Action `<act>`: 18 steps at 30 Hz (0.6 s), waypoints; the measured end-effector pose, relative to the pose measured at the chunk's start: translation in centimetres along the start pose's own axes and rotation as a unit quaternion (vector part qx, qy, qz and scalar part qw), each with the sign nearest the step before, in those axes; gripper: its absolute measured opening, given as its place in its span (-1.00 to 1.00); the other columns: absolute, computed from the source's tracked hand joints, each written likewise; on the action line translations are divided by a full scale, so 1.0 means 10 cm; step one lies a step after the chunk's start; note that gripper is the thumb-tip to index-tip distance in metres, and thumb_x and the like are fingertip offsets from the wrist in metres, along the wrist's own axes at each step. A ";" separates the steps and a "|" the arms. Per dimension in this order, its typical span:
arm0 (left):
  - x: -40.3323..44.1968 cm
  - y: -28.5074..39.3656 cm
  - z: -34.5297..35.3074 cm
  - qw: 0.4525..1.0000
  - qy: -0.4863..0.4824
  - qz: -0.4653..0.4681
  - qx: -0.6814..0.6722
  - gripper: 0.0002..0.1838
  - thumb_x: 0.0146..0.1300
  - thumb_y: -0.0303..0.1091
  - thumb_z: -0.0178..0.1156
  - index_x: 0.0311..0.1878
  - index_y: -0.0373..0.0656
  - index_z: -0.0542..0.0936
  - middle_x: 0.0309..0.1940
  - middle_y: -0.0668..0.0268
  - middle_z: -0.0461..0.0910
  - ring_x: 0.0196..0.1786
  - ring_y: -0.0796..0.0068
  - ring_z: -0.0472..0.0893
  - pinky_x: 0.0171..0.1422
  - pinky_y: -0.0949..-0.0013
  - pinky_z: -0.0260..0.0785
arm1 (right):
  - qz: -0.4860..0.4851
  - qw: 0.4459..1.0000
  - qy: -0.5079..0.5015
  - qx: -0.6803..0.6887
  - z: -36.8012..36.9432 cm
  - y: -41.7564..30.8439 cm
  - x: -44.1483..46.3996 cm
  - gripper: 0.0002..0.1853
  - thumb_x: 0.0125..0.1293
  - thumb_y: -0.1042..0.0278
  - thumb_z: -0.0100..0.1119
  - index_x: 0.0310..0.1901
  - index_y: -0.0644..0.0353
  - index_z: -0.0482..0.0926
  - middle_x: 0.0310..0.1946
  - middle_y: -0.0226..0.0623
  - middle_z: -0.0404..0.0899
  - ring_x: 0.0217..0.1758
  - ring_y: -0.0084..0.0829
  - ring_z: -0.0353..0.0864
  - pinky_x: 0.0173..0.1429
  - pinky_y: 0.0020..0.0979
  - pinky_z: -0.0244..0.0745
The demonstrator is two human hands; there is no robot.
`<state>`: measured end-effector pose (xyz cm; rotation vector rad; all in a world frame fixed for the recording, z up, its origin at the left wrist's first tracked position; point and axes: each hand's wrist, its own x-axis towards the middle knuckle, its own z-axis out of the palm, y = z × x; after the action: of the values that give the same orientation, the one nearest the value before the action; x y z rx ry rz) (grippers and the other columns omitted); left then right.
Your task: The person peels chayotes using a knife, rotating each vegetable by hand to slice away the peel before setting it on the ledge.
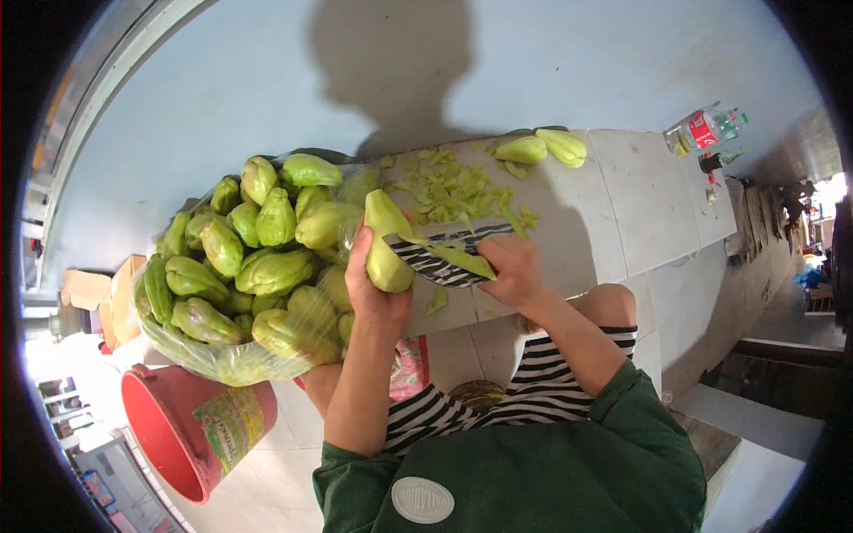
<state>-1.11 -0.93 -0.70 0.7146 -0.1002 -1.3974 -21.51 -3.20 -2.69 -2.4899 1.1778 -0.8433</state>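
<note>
My left hand (378,291) is closed around a pale green chayote (384,253), held upright above the tiled ledge. In my right hand (511,266) is a wide-bladed knife (440,259), whose shiny blade mirrors the striped shorts. The blade's tip end touches the chayote's right side, and a strip of green peel lies along the blade. My fingers hide the knife's handle. Behind the blade, a heap of peelings (449,186) is spread on the ledge. Two peeled chayotes (562,148) rest farther back, near the wall.
A large clear plastic bag of unpeeled chayotes (275,222) stands to my left. Below it is a red bucket (173,426) with a torn label. Plastic bottles (706,131) lie at the ledge's far right. A cardboard box (120,298) sits beyond the bag.
</note>
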 end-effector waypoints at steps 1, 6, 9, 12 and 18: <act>0.01 0.00 -0.03 1.000 -0.001 -0.001 0.000 -0.42 0.32 -0.01 0.10 0.22 -0.30 0.41 0.01 0.08 0.57 0.02 0.20 0.57 0.18 0.14 0.44 | -0.004 1.000 -0.001 -0.004 -0.01 0.00 0.00 -0.71 -0.15 0.19 0.34 -0.44 0.10 0.46 -0.57 -0.26 0.47 -0.48 -0.15 0.52 -0.37 -0.18 0.37; 0.02 -0.05 -0.10 0.993 -0.100 -0.005 0.060 -0.42 0.33 -0.02 0.09 0.28 -0.21 0.39 0.06 0.09 0.55 0.07 0.18 0.56 0.23 0.11 0.41 | -0.037 0.998 0.030 0.030 -0.03 -0.08 0.03 -0.67 -0.19 0.20 0.38 -0.41 0.10 0.46 -0.58 -0.25 0.47 -0.49 -0.12 0.52 -0.42 -0.14 0.36; -0.03 -0.02 -0.03 0.995 -0.071 0.005 0.066 -0.41 0.33 -0.03 0.09 0.31 -0.19 0.36 0.07 0.07 0.54 0.09 0.18 0.55 0.22 0.11 0.42 | -0.002 0.999 0.021 0.042 -0.02 -0.03 0.02 -0.65 -0.22 0.24 0.40 -0.48 0.18 0.42 -0.59 -0.18 0.41 -0.49 -0.08 0.47 -0.37 -0.17 0.32; 0.02 0.00 -0.07 0.995 -0.076 -0.006 0.065 -0.37 0.33 -0.05 0.10 0.36 -0.19 0.30 0.09 0.06 0.53 0.11 0.18 0.55 0.19 0.14 0.46 | 0.039 0.998 0.003 0.048 0.01 0.04 0.03 -0.64 -0.24 0.24 0.41 -0.49 0.18 0.41 -0.60 -0.18 0.39 -0.48 -0.07 0.48 -0.37 -0.17 0.32; -0.03 -0.05 -0.09 0.991 -0.106 -0.018 0.082 -0.36 0.33 -0.08 0.09 0.39 -0.18 0.26 0.14 0.13 0.51 0.13 0.22 0.55 0.12 0.14 0.51 | 0.001 0.997 0.020 0.074 -0.01 0.02 0.05 -0.69 -0.27 0.39 0.37 -0.49 0.18 0.41 -0.60 -0.18 0.41 -0.49 -0.01 0.46 -0.40 -0.15 0.31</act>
<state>-1.16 -0.32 -1.56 0.7041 -0.3734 -1.5088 -21.47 -3.71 -2.48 -2.3626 1.0888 -0.9489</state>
